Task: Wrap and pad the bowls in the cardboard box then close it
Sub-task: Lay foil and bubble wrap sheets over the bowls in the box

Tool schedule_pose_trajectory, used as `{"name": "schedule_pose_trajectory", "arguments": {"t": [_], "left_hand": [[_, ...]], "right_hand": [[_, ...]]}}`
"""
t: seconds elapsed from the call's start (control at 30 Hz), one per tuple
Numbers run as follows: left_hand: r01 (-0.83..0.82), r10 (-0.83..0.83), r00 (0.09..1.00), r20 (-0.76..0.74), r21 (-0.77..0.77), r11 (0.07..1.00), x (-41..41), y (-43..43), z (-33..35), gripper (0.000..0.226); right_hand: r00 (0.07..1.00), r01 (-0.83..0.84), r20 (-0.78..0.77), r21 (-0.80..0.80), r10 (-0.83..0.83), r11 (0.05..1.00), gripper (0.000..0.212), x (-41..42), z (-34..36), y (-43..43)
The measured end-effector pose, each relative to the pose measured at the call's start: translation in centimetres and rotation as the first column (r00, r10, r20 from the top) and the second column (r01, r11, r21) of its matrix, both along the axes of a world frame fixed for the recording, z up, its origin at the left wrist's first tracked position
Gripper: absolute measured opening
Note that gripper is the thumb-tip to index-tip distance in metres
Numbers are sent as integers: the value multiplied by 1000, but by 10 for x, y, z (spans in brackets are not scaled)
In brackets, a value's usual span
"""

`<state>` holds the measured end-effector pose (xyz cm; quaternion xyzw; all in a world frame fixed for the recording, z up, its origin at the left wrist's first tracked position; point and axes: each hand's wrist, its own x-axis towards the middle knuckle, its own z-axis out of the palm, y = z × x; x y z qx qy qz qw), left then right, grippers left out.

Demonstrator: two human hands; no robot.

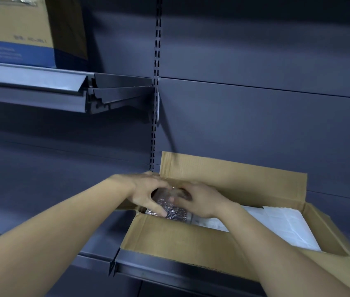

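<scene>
One bowl (171,207), wrapped in bubble film, sits at the left end of the box (169,239) with left grip (146,192) and right grip (202,201) both curled round it. White padding (277,226) lies beside it. The flaps (223,168) stand open — further padding, probably, and closing are left.

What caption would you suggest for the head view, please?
Left hand and right hand grip a bubble-wrapped bowl at the left end of an open cardboard box.

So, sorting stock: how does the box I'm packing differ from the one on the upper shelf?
The packing box is plain brown, flaps open; the upper box carries a blue band and print. The packing box sits on the lower shelf, the upper box higher left. Both are cardboard.
</scene>
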<state>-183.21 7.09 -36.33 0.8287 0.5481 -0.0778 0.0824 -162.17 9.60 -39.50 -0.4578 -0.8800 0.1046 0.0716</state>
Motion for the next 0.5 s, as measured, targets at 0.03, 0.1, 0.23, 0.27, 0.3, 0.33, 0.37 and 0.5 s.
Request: {"name": "schedule_pose_trajectory", "arguments": {"t": [0.03,0.1,0.23,0.27,0.3,0.33,0.37,0.5], "left_hand": [[-9,8,999,50,23,1000,1,-1,4,87],[-34,20,987,161,82,996,6,-1,8,77],[-119,71,945,319,133,984,30,-8,4,60],[-125,71,944,322,149,981,37,-9,3,58],[-114,57,945,323,161,980,45,-11,3,55],[-104,49,947,317,159,982,54,-14,4,53],[-92,38,950,310,161,983,62,-16,4,51],[-97,47,959,279,169,981,94,-20,3,50]], "right_hand": [[1000,10,-12,13,-10,1000,60,2,5,0],[999,51,-9,28,-50,998,48,10,11,-1],[992,128,14,41,-129,991,44,33,13,-8],[989,145,16,43,-146,989,46,40,13,-12],[986,165,17,41,-166,985,48,47,15,-16],[982,188,16,40,-188,981,51,55,16,-21],[977,210,14,41,-211,977,52,63,18,-25],[957,289,-5,55,-290,956,55,99,22,-42]]}}
